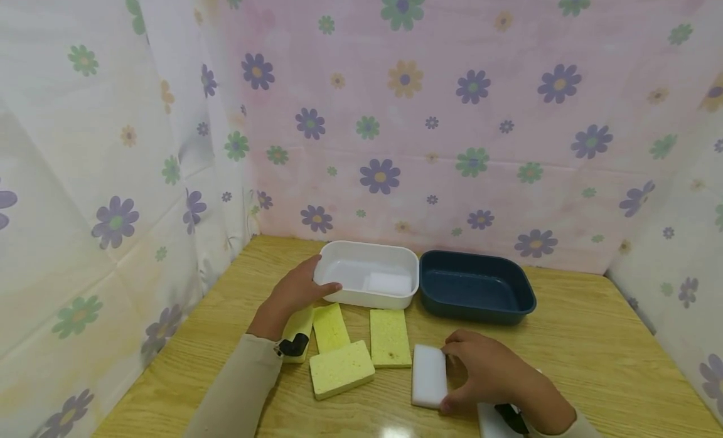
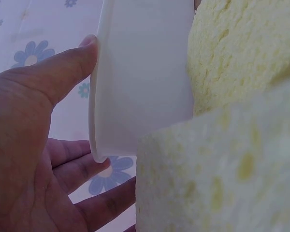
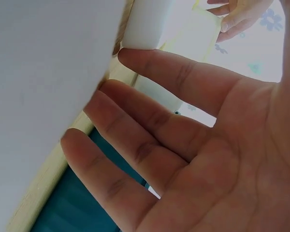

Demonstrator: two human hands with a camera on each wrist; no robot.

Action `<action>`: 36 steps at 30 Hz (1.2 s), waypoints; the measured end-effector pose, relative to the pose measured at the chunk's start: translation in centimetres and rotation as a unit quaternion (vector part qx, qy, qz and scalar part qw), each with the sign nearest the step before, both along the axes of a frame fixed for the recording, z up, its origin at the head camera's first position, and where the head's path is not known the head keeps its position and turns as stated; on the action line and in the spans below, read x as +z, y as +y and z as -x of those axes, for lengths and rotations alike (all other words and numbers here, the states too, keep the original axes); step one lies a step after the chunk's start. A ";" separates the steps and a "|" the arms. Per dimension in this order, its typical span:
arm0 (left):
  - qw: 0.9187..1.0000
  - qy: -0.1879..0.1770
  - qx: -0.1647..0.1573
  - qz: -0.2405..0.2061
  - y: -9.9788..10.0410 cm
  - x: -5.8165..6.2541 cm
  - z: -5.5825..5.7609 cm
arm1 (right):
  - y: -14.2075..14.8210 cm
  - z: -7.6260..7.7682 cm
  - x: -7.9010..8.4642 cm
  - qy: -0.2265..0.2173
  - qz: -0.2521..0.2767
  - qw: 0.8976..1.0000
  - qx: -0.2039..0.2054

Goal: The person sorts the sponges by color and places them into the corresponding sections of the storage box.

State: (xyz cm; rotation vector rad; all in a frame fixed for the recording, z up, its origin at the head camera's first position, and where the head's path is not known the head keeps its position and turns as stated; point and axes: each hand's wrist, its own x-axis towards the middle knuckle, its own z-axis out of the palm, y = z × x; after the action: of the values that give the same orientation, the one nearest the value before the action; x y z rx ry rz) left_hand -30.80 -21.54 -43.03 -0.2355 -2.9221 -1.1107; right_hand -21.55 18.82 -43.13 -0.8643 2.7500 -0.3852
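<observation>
My left hand (image 1: 299,286) holds the left end of a white plastic tray (image 1: 369,300); in the left wrist view the thumb lies on its rim and the fingers reach round the corner. A white block sponge (image 1: 390,283) lies inside the tray. Below, my right hand (image 1: 487,367) spans another white block sponge (image 1: 429,376), index fingertip at its far right corner and thumb at the near one. Under the right wrist, a further white sponge (image 1: 490,420) is partly hidden. Several yellow sponges (image 1: 390,339) lie below the white tray, one partly behind the left wrist.
A dark blue tray (image 1: 476,312) stands right beside the white one. Both are near the back of the wooden table (image 1: 599,350), close to a flowered cloth (image 1: 435,143) that hangs behind and at the sides.
</observation>
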 end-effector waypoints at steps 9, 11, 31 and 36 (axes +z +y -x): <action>1.000 -0.007 0.004 -0.003 -0.1 0.4 -0.3 | -0.2 0.2 0.1 0.019 -0.003 1.000 0.011; 1.000 -0.006 0.006 -0.005 -0.1 0.4 -0.3 | -0.2 0.3 0.1 0.021 -0.002 1.000 0.014; 1.000 -0.005 0.006 0.001 -0.2 0.1 -0.1 | -0.5 1.9 3.0 0.033 0.023 0.999 -0.017; 1.000 0.013 -0.010 0.007 -0.1 -0.2 0.3 | -1.7 2.9 4.0 0.071 0.009 0.997 -0.038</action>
State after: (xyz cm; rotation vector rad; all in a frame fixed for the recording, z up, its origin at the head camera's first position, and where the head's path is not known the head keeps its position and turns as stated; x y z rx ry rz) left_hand -31.07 -21.61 -43.25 -0.2775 -2.9121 -1.0806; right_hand -24.49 17.11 -39.18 -0.8236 2.9204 -0.3781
